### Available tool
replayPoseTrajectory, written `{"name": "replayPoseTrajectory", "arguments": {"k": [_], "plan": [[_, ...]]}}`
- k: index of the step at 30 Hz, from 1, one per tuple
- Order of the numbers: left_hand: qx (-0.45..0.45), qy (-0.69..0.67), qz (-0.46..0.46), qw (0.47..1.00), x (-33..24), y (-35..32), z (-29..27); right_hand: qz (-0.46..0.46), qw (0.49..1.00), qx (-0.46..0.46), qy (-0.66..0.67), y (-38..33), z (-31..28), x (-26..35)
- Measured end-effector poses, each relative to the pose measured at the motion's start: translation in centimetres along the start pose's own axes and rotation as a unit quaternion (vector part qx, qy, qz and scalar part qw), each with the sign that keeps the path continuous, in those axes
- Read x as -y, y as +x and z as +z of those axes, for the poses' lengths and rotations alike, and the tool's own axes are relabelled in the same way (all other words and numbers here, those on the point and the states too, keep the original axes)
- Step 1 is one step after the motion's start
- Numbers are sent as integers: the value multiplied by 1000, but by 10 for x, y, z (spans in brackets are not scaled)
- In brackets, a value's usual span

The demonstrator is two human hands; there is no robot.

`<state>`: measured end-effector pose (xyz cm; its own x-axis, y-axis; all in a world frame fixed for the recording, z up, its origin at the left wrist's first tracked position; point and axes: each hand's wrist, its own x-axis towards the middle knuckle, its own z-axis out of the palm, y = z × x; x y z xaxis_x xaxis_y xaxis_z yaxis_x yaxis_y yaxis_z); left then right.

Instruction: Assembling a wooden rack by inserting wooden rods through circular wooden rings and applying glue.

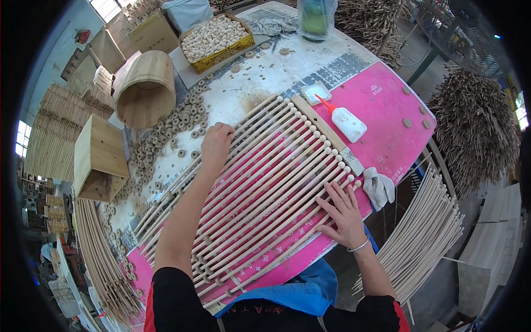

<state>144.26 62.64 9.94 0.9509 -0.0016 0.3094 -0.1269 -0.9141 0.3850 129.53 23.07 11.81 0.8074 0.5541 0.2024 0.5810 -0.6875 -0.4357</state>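
Wooden rods [265, 177] laid side by side across the counter [381, 105], bead-tipped at the far ends. Left hand [215, 145] and right hand [344, 213] pressing flat, fingers spread, gripping nothing. Loose rings [166, 138] and glue bottle [345, 120] unused alongside; probably midway.

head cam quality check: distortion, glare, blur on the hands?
Head view: strong fisheye, with the wooden rods and the table edge bowing toward the black rim; daylight is even and shadows soft; windows at the left edge are blown out; mild sheen on the pink mat; left hand and right hand are sharp, with no motion blur.
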Motion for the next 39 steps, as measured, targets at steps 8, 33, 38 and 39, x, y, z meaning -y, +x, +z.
{"name": "replayPoseTrajectory", "arguments": {"k": [8,33,38,39], "plan": [[-20,15,17,1000,-11,-1,9,7,1000,7,-9,-3,1,-3],[34,103,-50,993,4,-70,0,131,959,-247,-38,95,-29,-85],[14,121,-40,992,1,-71,-1,160,970,-184,7,135,-18,-124],[9,128,-39,991,2,-72,0,191,964,-187,6,137,-15,-125]]}}
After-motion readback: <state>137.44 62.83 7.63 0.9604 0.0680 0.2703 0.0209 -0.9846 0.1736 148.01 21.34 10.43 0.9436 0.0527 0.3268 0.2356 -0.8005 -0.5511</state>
